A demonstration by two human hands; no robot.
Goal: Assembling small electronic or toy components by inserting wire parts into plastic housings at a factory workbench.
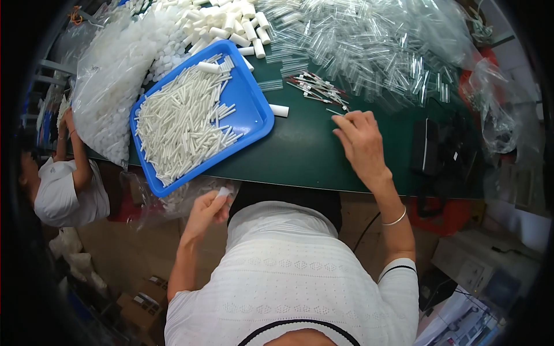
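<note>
My left hand (206, 212) is just off the table's front edge, fingers closed around a small white piece (224, 191) whose end shows above the thumb. Over the table, my right hand (362, 141) pinches one end of a thin stick (333, 112). Just beyond its fingertips lies a loose pile of thin sticks (316, 87) with white and dark red parts. Left of the middle, a blue tray (262, 118) holds many short white rods (184, 118). A white cylinder (279, 110) lies against the tray's right side.
Clear tubes (358, 52) are heaped at the back right, and thick white cylinders (231, 23) at the back. A clear bag of white caps (107, 86) stands left of the tray. A black device (427, 147) sits at right. Another person (69, 184) works at far left.
</note>
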